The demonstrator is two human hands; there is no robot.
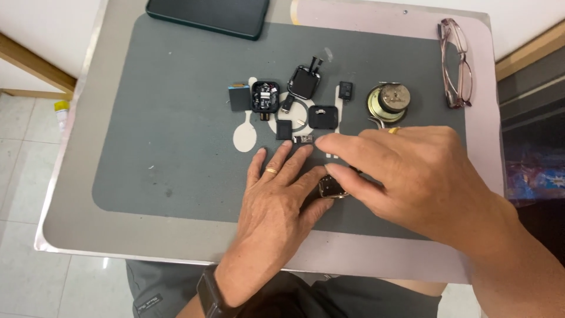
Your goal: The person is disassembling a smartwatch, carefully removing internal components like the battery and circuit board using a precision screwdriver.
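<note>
Fingers of your left hand [276,203] lay nearly flat on the grey mat [165,147], spread a bit, palm down, not curled round anything; thumb side pressed against a small metal-edged part [333,188] near the mat's front edge. Your right hand [412,176] came across from the right w/ index finger stretched out over the mat and thumb tucked under, thumb tip touching the same part. So the part sat pinched btwn left thumb and right thumb/fingers, a narrow grip, though most of it was hidden under your hands; can't tell if it was lifted off the mat.

What showed of the part: shiny silver rim, rounded corner, dark face, small and squarish.

Just beyond your fingertips sat a tiny dark chip-like piece [303,139], beside a black square piece [284,129]. Further back lay an opened black casing w/ electronics inside [265,96], a grey-blue flat block [238,96] touching its left side, a square black frame [303,82], a rounded black cover [322,116] and a small black rectangle [345,89]. Round metal speaker [388,100] stood near your right knuckles. Glasses [458,65] lay at the far right, a dark phone [209,15] at the back edge.
</note>
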